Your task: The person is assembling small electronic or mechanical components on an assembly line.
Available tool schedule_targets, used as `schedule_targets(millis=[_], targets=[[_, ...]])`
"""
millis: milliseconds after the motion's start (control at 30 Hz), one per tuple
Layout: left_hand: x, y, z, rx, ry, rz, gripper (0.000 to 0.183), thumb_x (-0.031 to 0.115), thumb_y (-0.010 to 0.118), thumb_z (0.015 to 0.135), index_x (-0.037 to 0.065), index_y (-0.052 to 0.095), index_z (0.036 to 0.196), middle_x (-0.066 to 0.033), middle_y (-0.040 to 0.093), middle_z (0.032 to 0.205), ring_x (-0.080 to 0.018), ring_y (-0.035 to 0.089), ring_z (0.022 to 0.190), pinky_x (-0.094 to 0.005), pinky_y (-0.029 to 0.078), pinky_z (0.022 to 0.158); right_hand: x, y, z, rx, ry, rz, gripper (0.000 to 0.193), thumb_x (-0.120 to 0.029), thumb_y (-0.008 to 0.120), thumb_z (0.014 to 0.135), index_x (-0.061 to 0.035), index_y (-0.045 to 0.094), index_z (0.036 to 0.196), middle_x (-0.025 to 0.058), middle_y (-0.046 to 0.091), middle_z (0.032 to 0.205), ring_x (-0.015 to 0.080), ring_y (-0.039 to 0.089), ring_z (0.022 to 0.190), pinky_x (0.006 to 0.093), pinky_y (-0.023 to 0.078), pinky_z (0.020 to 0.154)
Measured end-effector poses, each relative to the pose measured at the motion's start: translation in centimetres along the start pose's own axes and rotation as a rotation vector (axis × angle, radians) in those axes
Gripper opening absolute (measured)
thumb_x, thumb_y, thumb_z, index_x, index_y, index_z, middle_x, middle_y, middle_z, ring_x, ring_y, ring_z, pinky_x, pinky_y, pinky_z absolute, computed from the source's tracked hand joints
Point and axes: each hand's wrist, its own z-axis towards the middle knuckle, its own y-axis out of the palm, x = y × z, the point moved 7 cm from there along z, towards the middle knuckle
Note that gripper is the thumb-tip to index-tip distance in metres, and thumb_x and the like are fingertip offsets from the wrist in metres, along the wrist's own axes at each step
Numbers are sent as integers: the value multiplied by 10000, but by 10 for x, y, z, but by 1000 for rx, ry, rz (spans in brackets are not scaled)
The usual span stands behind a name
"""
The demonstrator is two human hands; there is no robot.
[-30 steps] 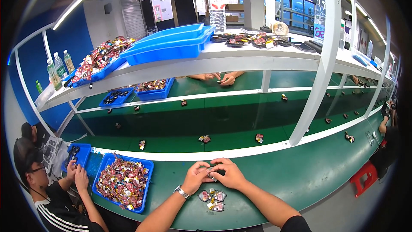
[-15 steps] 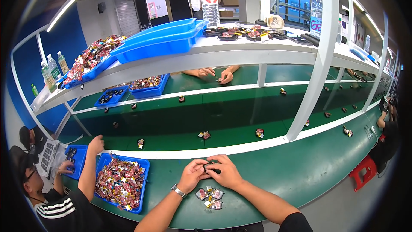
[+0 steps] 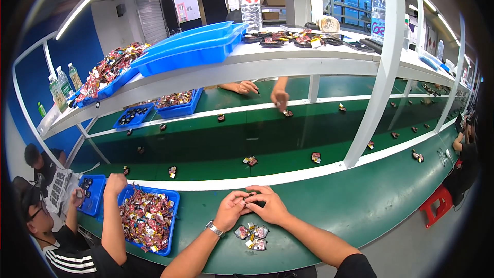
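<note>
A small black part (image 3: pixel 249 199), mostly hidden, is pinched between the closed, curled fingertips of the left hand (image 3: pixel 231 210) and right hand (image 3: pixel 269 207) over a green worktable (image 3: pixel 329 213). Nearer the wearer lie clustered black-rimmed assemblies (image 3: pixel 259 244); leftward, a heaped blue tray (image 3: pixel 176 210).

a green bench (image 3: pixel 355 211) carries a blue tray (image 3: pixel 175 211) and small parts (image 3: pixel 252 237).

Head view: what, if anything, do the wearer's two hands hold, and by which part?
A small dark piece, held between the left hand and the right hand. They cover most of it, so the gripped part cannot be told.
</note>
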Motion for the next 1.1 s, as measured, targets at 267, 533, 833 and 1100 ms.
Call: schedule_targets(millis=[267,533,833,1100], targets=[[0,-2,1,-28,-23,-4,211,42,510,986,25,495,1196,-145,600,1240,-215,620,1102,-399,531,965,-10,-5,-2,52,-77,-113,137,-113,724,792,-107,746,927,56,635,1205,263,571,1114,373,488,939],[-2,-3,-1,-27,-22,-16,226,45,504,991,24,490,1215,-165,575,1296,-229,600,1152,-407,517,982,-13,-3,-1,88,-88,-90,141,-92,717,780,-96,741,919,56,643,1183,257,573,1111,372,497,923],[-1,-7,1,20,23,55,244,48,458,1012,3,479,1251,-123,600,1234,-194,609,1111,-357,529,955,-18,1,2,64,-155,-99,192,-72,692,786,-59,702,977,75,621,1234,269,564,1132,386,487,946],[-3,-3,1,65,-51,26,253,63,483,1002,14,479,1250,-103,633,1143,-199,626,1080,-392,539,949,-29,-15,-2,167,-256,-209,157,-20,698,751,-54,678,903,78,620,1025,265,602,961,352,526,774]])
